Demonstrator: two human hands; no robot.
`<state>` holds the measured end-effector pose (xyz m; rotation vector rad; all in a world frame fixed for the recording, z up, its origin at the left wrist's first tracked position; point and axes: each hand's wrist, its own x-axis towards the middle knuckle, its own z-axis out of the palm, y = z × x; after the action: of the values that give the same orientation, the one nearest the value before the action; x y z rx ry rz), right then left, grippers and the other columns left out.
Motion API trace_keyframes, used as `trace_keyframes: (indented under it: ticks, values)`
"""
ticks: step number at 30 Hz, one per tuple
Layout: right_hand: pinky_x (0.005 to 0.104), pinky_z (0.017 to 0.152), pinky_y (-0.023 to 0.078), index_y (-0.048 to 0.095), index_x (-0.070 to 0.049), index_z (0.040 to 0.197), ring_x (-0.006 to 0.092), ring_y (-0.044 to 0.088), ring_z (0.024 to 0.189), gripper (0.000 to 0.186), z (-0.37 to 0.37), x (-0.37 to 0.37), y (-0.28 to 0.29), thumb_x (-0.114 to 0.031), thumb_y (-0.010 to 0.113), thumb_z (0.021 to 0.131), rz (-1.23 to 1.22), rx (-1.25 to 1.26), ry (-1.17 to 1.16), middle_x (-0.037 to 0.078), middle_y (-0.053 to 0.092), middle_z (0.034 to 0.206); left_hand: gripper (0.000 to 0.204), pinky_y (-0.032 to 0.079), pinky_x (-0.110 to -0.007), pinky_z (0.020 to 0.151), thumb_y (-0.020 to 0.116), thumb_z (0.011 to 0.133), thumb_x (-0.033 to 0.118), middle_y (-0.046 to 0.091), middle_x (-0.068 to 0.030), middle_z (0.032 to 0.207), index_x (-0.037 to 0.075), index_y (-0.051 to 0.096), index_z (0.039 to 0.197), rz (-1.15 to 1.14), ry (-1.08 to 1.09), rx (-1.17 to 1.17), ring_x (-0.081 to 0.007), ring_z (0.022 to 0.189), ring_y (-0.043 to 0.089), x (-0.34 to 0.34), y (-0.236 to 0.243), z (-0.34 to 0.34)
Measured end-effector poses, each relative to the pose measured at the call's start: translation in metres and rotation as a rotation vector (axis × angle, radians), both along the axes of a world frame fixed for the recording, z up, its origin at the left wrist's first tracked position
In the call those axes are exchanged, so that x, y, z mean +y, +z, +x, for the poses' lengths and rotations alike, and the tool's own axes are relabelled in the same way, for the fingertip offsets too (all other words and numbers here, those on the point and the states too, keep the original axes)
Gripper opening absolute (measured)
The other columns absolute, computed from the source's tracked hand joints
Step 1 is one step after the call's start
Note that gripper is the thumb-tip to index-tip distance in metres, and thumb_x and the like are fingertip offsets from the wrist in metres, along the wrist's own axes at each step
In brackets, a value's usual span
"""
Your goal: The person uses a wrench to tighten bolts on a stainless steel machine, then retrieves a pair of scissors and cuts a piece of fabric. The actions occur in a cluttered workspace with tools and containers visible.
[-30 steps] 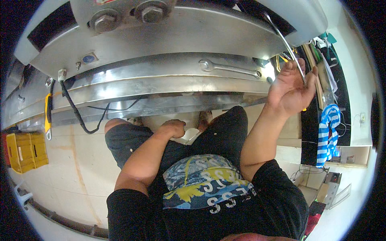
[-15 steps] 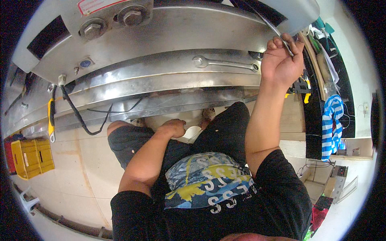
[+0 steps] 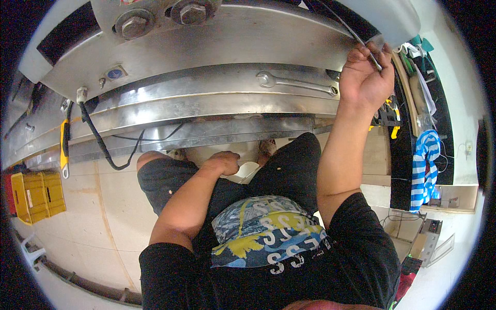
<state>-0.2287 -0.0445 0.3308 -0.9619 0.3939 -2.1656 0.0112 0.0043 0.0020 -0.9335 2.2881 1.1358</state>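
In my raised right hand (image 3: 368,75), fingers are closed around a long thin metal tool (image 3: 356,37). Its far part reaches up into a dark opening of the machine, and I cannot make out its exact kind. My left hand (image 3: 223,163) rests low by my left thigh, with its fingers loosely laid down and nothing visible in them. Beside it is a white rounded thing (image 3: 247,172), partly hidden by my legs. A combination wrench (image 3: 297,82) lies on the steel ledge, left of my right hand.
Two large hex bolts (image 3: 135,26) sit on the machine front. A black cable (image 3: 97,135) and a yellow-and-black handled tool (image 3: 64,147) hang at the left. A yellow crate (image 3: 39,197) stands on the floor; a blue-and-white striped cloth (image 3: 424,170) hangs at the right.
The view has shifted slightly, so the machine, bolts and wrench sit a little farther right. My right hand keeps its hold on the thin tool; my left hand stays in place.
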Motion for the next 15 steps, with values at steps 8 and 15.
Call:
trace_keyframes:
  ticks: [8, 15]
  values:
    - [0.0377, 0.069, 0.055, 0.055, -0.005, 0.121, 0.0238, 0.062, 0.084, 0.027, 0.115, 0.001, -0.005, -0.014, 0.057, 0.096, -0.050, 0.888, -0.544, 0.013, 0.064, 0.097, 0.052, 0.045, -0.043, 0.106, 0.052, 0.085, 0.019, 0.058, -0.0179, 0.139, 0.009, 0.058, 0.135, -0.008, -0.050, -0.036, -0.0340, 0.127, 0.056, 0.000, -0.017, -0.005]
    - [0.0365, 0.070, 0.058, 0.050, -0.005, 0.132, 0.0245, 0.066, 0.082, 0.043, 0.144, 0.013, 0.008, -0.011, 0.061, 0.091, -0.012, 1.051, -0.332, 0.013, 0.066, 0.099, 0.054, 0.042, -0.042, 0.111, 0.052, 0.087, 0.022, 0.053, -0.0179, 0.144, 0.010, 0.054, 0.140, 0.003, -0.003, -0.045, -0.0333, 0.132, 0.052, -0.003, -0.008, 0.000]
